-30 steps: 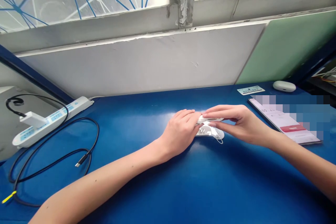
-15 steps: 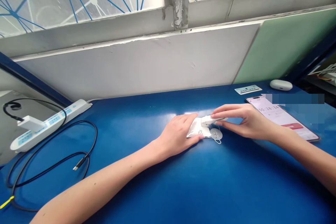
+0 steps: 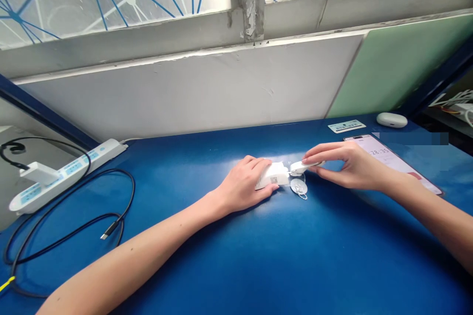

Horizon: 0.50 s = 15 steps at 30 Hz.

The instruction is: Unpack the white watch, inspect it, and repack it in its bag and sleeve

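Near the middle of the blue table (image 3: 236, 256), my left hand (image 3: 242, 184) is wrapped round a small white box (image 3: 274, 178) with a printed square code on its face. My right hand (image 3: 342, 165) pinches a small white object (image 3: 298, 168) between thumb and fingers, just right of the box. Whether that object and the box are joined is too small to tell. Below the white object lies a round white tag (image 3: 298, 187) with a short beaded loop.
A phone (image 3: 391, 160) lies beyond my right wrist, with a card (image 3: 346, 126) and a white rounded case (image 3: 391, 119) behind it. On the left are a power strip (image 3: 74, 167) with a plugged-in adapter (image 3: 40, 174) and a coiled black cable (image 3: 133, 197).
The white box has turned and now shows its printed code. The small white object in my right hand stands farther clear of the box. The view has shifted slightly.
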Tool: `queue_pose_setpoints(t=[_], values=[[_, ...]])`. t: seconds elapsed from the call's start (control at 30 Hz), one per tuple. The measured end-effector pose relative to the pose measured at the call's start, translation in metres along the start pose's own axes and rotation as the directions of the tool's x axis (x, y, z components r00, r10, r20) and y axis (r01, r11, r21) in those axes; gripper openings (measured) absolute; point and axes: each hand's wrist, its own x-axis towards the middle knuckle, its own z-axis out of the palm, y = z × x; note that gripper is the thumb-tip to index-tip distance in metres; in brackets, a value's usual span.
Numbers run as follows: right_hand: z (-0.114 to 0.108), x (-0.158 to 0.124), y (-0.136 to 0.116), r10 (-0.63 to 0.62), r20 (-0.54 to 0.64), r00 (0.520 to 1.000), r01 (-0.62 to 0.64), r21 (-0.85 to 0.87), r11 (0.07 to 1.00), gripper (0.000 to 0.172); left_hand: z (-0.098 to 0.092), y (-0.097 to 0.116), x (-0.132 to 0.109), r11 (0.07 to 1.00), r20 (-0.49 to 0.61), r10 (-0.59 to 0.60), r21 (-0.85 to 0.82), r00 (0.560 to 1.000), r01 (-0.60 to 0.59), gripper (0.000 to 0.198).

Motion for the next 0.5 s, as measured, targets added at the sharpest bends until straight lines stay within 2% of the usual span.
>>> queue_pose_setpoints(t=[0.17,0.27,0.37,0.5], values=[[0.022,0.002,-0.007,-0.004,-0.08,0.997,0.012,0.092,0.996,0.021,0.002,0.001,-0.001,1.0,-0.02,0.0,0.013,1.0,0.0,0.039],[0.027,0.001,-0.007,-0.029,0.002,1.0,0.029,0.062,0.998,0.027,0.002,0.0,-0.001,1.0,-0.017,-0.01,0.024,1.0,0.01,0.04],[0.02,0.0,-0.004,-0.017,0.104,0.994,0.015,0.018,1.0,0.033,0.002,0.0,-0.001,1.0,-0.016,-0.004,0.022,1.0,0.004,0.042],[0.016,-0.001,0.0,-0.003,0.161,0.987,0.009,-0.037,0.999,0.037,0.002,0.0,-0.002,1.0,-0.023,-0.002,0.009,1.0,0.003,0.044]])
